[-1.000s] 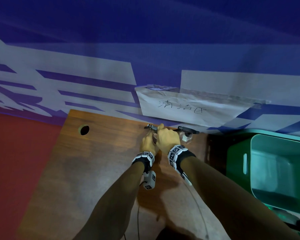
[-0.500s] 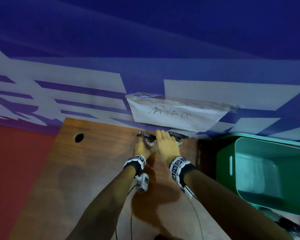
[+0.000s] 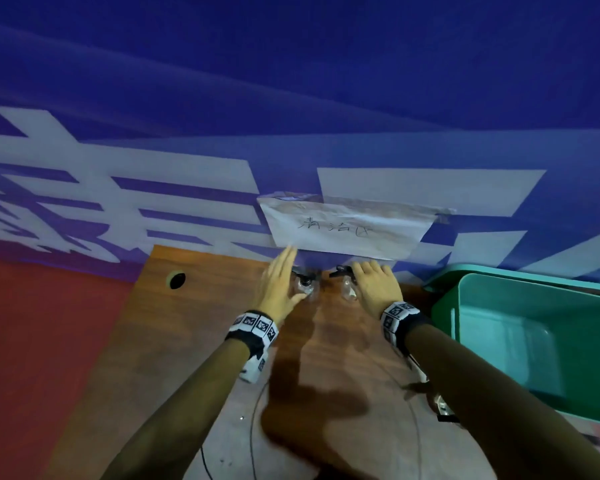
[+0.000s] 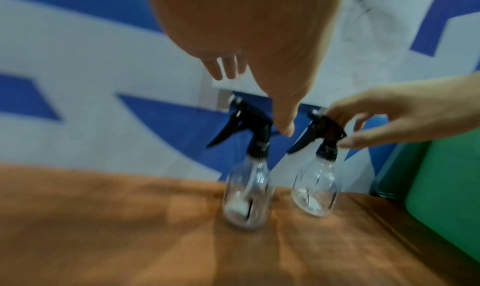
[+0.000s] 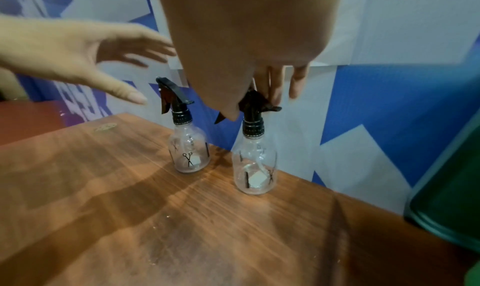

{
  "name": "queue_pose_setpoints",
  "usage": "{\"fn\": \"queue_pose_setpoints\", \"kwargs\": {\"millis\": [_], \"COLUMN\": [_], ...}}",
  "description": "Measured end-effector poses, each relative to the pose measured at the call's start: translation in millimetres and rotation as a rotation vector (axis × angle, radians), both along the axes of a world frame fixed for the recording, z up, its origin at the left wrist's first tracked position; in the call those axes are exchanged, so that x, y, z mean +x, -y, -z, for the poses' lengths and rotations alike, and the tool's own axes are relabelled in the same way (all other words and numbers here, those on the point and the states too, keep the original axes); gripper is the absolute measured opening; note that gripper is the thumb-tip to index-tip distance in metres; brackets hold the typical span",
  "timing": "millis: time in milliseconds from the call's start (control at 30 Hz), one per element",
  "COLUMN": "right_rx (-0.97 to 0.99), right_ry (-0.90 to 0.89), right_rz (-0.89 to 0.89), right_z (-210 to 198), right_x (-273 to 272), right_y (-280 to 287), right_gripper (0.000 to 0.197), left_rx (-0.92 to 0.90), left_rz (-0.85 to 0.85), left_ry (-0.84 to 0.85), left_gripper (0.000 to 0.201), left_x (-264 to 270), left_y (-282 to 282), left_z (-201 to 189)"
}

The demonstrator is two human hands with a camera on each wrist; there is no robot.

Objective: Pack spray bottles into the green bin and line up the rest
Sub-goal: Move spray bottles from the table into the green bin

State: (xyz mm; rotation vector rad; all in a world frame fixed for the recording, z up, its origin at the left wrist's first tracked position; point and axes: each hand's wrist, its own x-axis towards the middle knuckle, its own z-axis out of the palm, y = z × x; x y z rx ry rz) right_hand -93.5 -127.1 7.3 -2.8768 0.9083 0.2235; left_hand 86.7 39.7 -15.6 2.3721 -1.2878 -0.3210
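Two clear spray bottles with black trigger heads stand upright side by side at the back edge of the wooden table (image 3: 187, 358), against the wall. My left hand (image 3: 278, 285) hovers flat with straight fingers just left of the left bottle (image 3: 305, 289), holding nothing; its thumb tip is near that bottle's head (image 4: 249, 124). My right hand (image 3: 374, 285) reaches over the right bottle (image 3: 347, 291), its fingers and thumb curled round the black head (image 4: 328, 130). The green bin (image 3: 596, 358) stands open to the right of the table, with no bottle visible inside.
A paper sheet with handwriting (image 3: 347, 230) is taped to the blue and white wall just above the bottles. A cable hole (image 3: 177, 280) sits at the table's back left. Red floor lies left of the table. Thin cables (image 3: 257, 427) run across the table front.
The hands, close together at the bottle heads before, have moved apart. My left hand has opened and drawn left off the left bottle. The right hand stays on the right bottle's head.
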Motion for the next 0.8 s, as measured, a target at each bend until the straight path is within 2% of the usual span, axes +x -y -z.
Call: {"fn": "queue_pose_setpoints", "kwargs": {"millis": [67, 100, 167, 267, 367, 467, 600, 800], "right_rx": [0.038, 0.061, 0.090, 0.124, 0.157, 0.218, 0.294, 0.342], "right_ry": [-0.012, -0.027, -0.044, 0.006, 0.020, 0.112, 0.312, 0.563], "right_rz": [0.065, 0.098, 0.130, 0.157, 0.177, 0.228, 0.314, 0.414], "right_z": [-0.2, -0.1, -2.6, -5.7, -12.8, -28.5, -47.9, -88.2], "right_x": [1.1, 1.3, 1.7, 0.2, -7.7, -17.7, -34.6, -63.4], "right_y": [-7.0, -10.9, -19.1, -25.8, -29.2, -34.9, -49.0, -64.0], "right_gripper": [0.032, 0.030, 0.026, 0.019, 0.019, 0.017, 0.012, 0.010], "left_rx": [0.138, 0.219, 0.366, 0.529, 0.598, 0.542, 0.288, 0.010], "left_rz": [0.130, 0.154, 0.143, 0.113, 0.104, 0.009, -0.059, -0.031], "left_ry": [0.205, 0.250, 0.242, 0.207, 0.250, 0.199, 0.150, 0.125], "left_gripper": [0.102, 0.098, 0.086, 0.051, 0.032, 0.024, 0.026, 0.020], "left_x": [3.6, 4.0, 4.4, 0.3, -6.6, -14.6, -30.7, -64.1], "left_y": [11.1, 17.1, 27.9, 31.9, 22.5, 9.1, -9.7, -28.6], "left_z": [-11.9, -14.9, -14.9, -14.1, -15.8, -22.2, -44.1, -102.1]}}
